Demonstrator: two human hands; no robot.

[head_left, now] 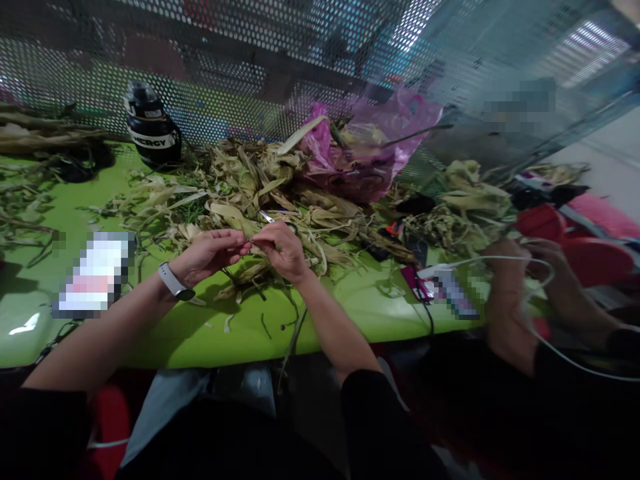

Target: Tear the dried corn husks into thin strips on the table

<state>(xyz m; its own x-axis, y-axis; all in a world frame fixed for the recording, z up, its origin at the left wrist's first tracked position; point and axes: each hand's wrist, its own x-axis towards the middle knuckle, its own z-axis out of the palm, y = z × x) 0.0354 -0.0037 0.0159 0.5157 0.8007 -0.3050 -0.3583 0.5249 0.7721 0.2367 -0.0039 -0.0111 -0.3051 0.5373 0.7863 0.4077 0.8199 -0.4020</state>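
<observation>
My left hand (213,253), with a watch (176,283) on its wrist, is closed in a pinch, its fingertips meeting those of my right hand (281,250). Something small and thin sits between the two sets of fingertips, too small to name. My right hand is pinched too, palm down. Just behind the hands lies a heap of dry husks and leaves (250,173), with a metal tool tip, perhaps scissors (267,217), showing above my right hand. Thin stems (295,337) hang down below my right hand over the table edge.
The green table (195,343) bears a phone (95,273) at left, a black bottle (153,127) behind it and a pink plastic bag (365,153). At right, another person's hands (525,257) are near a cable, a phone (457,293) and more husks. A perforated metal screen (225,60) stands behind.
</observation>
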